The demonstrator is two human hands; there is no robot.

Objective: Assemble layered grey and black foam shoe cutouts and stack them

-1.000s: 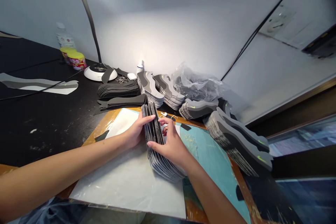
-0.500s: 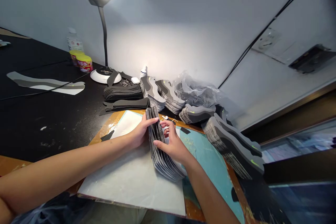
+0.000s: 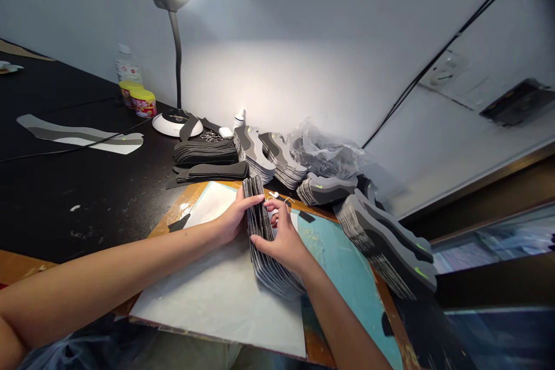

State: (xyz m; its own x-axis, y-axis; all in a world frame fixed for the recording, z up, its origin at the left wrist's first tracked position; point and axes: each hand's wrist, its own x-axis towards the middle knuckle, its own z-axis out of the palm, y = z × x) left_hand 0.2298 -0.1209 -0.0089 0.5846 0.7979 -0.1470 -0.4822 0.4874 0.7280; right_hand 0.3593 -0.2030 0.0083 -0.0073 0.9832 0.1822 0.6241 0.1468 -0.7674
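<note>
At the far left of the worktop (image 3: pixel 108 185), a grey patterned strip (image 3: pixel 78 132) lies flat, and a thin black cable (image 3: pixel 97 141) crosses over it. Behind it, near the wall, stand a clear bottle (image 3: pixel 129 71) and two yellow-lidded tubs (image 3: pixel 144 104); the tubs hide the bottle's lower part.

Next is the lamp (image 3: pixel 176 40), lit, with dark pieces lying against its round white base (image 3: pixel 167 124). Two piles of dark strips (image 3: pixel 203 152) follow, one behind the other. Behind them are a small white case (image 3: pixel 225 132) and a small white bottle (image 3: pixel 239 118).

The left hand (image 3: pixel 234 218) grips the left side of the bundle of strips (image 3: pixel 271 269), thumb laid across the edges near the far end. The bundle stands on edge above the white sheet (image 3: pixel 203 300), its edges facing up and its layers parted by narrow gaps. The right hand (image 3: pixel 286 240) is partly spread at the right side: thumb on the bundle, fingers curled near the far end. Whether those fingertips touch the strips cannot be told. The right hand covers part of the bundle.

Beyond the bundle, two grey stacks (image 3: pixel 255 156) bound the space, with a crumpled plastic bag (image 3: pixel 325 151) to their right. A white earphone (image 3: pixel 274 194) lies just past the bundle's far end. Farther right, a shorter stack (image 3: pixel 327 188) and a long stack with green marks (image 3: pixel 384 243) border the blue sheet (image 3: pixel 347 266).
</note>
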